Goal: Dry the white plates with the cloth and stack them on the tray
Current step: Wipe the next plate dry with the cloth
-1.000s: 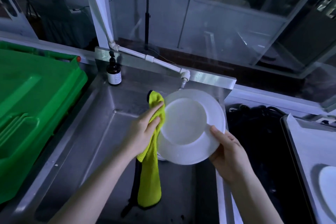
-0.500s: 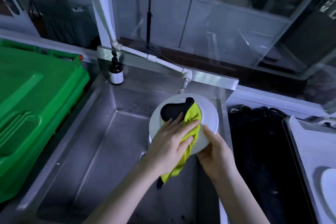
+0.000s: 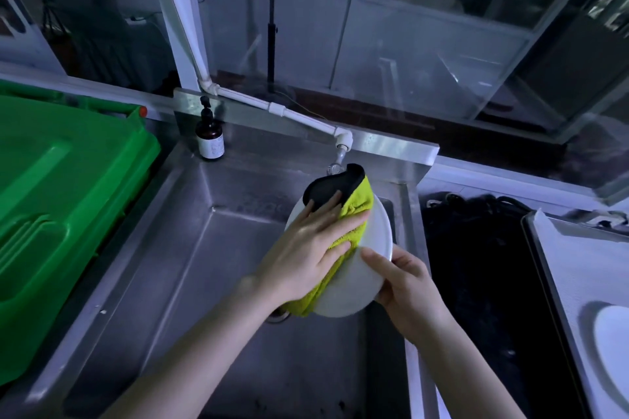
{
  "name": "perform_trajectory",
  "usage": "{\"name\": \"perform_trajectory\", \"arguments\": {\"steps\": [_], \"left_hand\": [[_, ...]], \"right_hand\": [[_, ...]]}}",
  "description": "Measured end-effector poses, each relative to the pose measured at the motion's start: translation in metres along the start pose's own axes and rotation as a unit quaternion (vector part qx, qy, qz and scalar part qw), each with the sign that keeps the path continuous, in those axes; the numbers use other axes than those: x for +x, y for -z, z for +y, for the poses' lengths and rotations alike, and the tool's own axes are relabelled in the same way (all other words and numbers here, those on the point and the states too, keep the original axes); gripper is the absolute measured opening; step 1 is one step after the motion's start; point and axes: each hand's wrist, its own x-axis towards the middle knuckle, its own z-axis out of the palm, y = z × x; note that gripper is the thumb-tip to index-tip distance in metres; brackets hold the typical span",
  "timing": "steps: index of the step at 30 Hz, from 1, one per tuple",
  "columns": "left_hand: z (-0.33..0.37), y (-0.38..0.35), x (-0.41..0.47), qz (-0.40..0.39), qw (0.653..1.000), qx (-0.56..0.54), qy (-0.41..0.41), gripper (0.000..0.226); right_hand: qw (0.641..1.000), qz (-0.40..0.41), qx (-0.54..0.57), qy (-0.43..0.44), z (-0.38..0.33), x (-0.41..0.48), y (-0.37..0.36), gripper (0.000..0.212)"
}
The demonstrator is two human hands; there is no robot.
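Observation:
Over the steel sink I hold a white plate [image 3: 354, 286] tilted on edge. My right hand [image 3: 405, 286] grips its lower right rim, thumb on the face. My left hand [image 3: 313, 248] lies flat with straight fingers on a yellow-green cloth with a black side [image 3: 354, 214], pressing it against the plate's face. The cloth covers most of the plate and sticks out above its top edge. At the far right a tray [image 3: 558, 269] holds another white plate [image 3: 612, 343], cut off by the frame.
A steel sink basin [image 3: 190, 275] lies below the hands, with a white tap pipe [image 3: 292, 116] above it. A brown pump bottle [image 3: 210, 139] stands at the back left corner. A green bin lid [image 3: 58, 201] fills the left. A dark mat [image 3: 476, 265] lies between sink and tray.
My left hand moved the cloth from the plate's left edge onto its face and wiped across it. The plate has tilted more edge-on and sunk slightly right.

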Motion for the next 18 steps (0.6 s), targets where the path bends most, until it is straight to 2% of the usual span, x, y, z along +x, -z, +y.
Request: {"name": "perform_trajectory", "arguments": {"steps": [5,8,11,15,18], "left_hand": [[0.000,0.004,-0.004,-0.046,0.979,0.125,-0.156,0.047],[-0.001,0.003,-0.003,-0.040,0.980,0.106,-0.164,0.047],[-0.005,0.001,0.005,-0.018,0.994,0.048,-0.099,0.049],[-0.031,0.000,0.007,0.063,0.993,-0.067,0.078,0.046],[-0.037,-0.008,-0.009,0.086,0.985,-0.090,0.122,0.045]], "right_hand": [[0.999,-0.019,-0.046,-0.007,-0.003,-0.002,0.006,0.020],[0.999,-0.031,-0.036,-0.011,-0.005,-0.003,0.008,0.017],[0.999,-0.030,-0.016,-0.018,-0.007,-0.003,0.009,0.014],[1.000,-0.008,0.025,-0.011,-0.012,-0.005,0.014,0.018],[0.998,0.018,0.067,-0.002,-0.015,-0.002,0.019,0.031]]}}
